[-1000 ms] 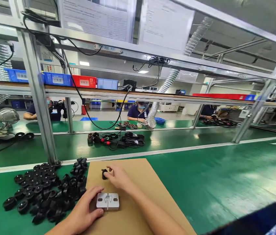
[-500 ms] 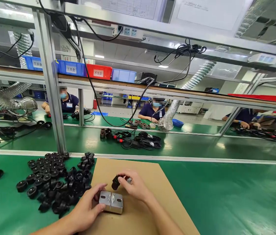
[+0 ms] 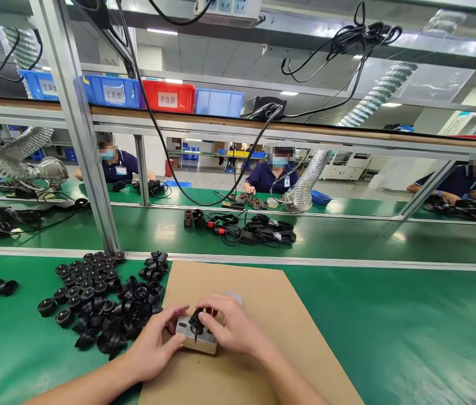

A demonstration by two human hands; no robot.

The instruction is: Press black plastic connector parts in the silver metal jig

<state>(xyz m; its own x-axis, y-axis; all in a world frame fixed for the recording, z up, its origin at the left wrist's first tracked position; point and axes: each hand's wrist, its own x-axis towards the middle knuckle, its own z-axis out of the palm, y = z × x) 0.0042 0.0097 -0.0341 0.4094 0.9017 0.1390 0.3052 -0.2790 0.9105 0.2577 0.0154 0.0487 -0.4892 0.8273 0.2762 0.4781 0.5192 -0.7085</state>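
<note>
A metal block (image 3: pixel 204 345) with slots in its top lies on a sheet of brown cardboard (image 3: pixel 259 315). My left hand (image 3: pixel 156 341) grips the block's left end between thumb and fingers. Pinched in my right hand (image 3: pixel 230 323) is a small black plastic part (image 3: pixel 196 321), held at the middle of the block's top; whether it is seated there I cannot tell. Behind my right hand a pale, clear-looking piece (image 3: pixel 234 297) shows in part.
Left of the cardboard lies a heap of black plastic parts (image 3: pixel 107 304). A metal post (image 3: pixel 81 129) rises behind it. Coiled black cables (image 3: pixel 269 229) rest on the bench beyond. Several co-workers, one person (image 3: pixel 278 171) near the middle, sit across. Bins, including a red one (image 3: pixel 168 97), line the shelf.
My right hand has brought the black plastic part down and toward me, from behind the metal block onto its top. My left hand stays on the block. The view has tilted downward.
</note>
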